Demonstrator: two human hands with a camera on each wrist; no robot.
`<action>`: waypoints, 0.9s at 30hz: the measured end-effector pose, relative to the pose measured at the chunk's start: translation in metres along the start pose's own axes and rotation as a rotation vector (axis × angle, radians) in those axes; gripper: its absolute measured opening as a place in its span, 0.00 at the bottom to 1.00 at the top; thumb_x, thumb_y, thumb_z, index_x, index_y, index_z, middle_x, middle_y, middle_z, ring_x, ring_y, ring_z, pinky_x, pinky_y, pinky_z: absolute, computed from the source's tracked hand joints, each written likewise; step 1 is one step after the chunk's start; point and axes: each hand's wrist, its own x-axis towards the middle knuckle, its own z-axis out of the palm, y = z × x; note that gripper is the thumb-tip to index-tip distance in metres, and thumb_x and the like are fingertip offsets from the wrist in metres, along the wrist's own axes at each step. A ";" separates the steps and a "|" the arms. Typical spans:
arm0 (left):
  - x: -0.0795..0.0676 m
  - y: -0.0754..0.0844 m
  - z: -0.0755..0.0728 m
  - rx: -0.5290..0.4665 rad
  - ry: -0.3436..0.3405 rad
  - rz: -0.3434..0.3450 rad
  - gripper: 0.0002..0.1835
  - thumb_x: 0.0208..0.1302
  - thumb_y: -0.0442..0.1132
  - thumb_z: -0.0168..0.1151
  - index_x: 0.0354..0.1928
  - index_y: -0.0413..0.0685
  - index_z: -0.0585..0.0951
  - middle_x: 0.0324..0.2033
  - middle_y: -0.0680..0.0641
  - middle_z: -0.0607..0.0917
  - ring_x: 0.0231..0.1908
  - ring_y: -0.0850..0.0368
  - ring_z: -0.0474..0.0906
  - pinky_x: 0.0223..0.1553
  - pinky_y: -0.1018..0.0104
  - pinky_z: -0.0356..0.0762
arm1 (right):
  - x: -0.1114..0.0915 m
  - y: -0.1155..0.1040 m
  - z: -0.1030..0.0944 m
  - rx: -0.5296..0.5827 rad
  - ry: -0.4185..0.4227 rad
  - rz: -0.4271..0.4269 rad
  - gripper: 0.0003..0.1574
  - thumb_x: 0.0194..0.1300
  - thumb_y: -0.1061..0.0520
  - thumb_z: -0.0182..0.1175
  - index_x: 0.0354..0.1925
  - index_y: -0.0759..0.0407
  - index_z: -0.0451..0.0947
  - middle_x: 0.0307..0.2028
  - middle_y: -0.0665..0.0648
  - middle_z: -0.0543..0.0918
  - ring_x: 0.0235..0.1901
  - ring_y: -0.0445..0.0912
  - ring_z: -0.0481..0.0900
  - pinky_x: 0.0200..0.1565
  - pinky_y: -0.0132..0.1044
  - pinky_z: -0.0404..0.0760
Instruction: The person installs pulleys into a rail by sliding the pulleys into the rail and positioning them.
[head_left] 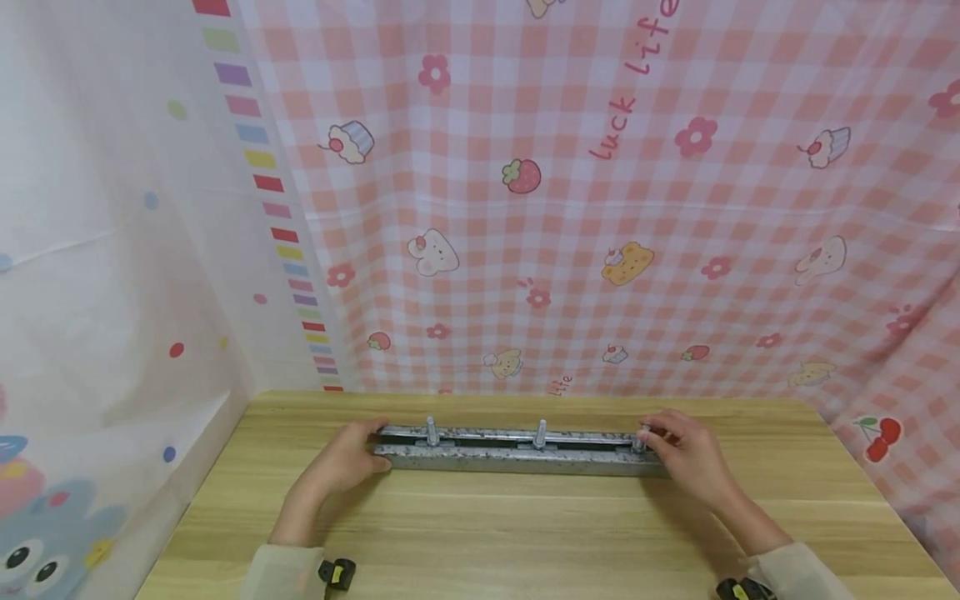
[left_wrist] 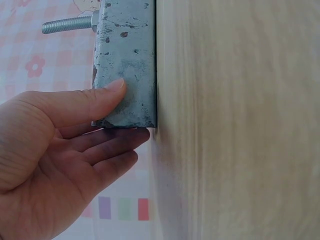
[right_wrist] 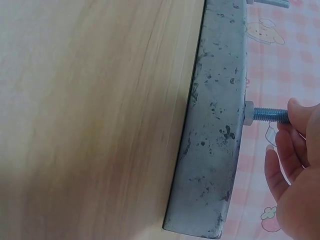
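Observation:
A grey metal strut channel with a scuffed, spotted surface lies lengthwise across the wooden table. From its open slot rise three threaded bolts: a left bolt, a middle bolt and a right bolt with a hex nut at its base. My left hand grips the channel's left end, its thumb on the near side wall and its other fingers around the end. With thumb and fingertips, my right hand pinches the free tip of the right bolt, covering part of the channel's right end.
The wooden table ends at the back against a pink checked cloth. A white dotted curtain hangs along the left. Each wrist wears a black strap device, the left device and the right device.

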 end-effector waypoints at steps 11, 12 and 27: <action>0.001 -0.003 0.000 0.002 0.004 0.001 0.33 0.57 0.24 0.73 0.66 0.28 0.76 0.57 0.34 0.84 0.60 0.39 0.80 0.64 0.40 0.76 | -0.001 -0.002 0.002 0.015 -0.009 0.031 0.12 0.62 0.69 0.72 0.45 0.64 0.88 0.38 0.53 0.88 0.31 0.36 0.79 0.32 0.29 0.82; 0.001 -0.003 0.000 0.000 0.004 0.002 0.33 0.57 0.24 0.73 0.66 0.28 0.77 0.57 0.34 0.84 0.59 0.39 0.80 0.64 0.40 0.76 | -0.001 -0.002 0.002 0.016 -0.014 0.038 0.12 0.63 0.69 0.72 0.46 0.64 0.88 0.37 0.52 0.88 0.31 0.36 0.79 0.32 0.29 0.82; -0.009 0.008 -0.004 0.019 -0.012 -0.007 0.38 0.50 0.13 0.62 0.69 0.22 0.71 0.65 0.25 0.76 0.67 0.29 0.70 0.68 0.37 0.70 | -0.005 0.000 -0.023 0.006 -0.046 0.202 0.13 0.76 0.60 0.62 0.52 0.66 0.87 0.45 0.62 0.89 0.35 0.38 0.80 0.33 0.34 0.82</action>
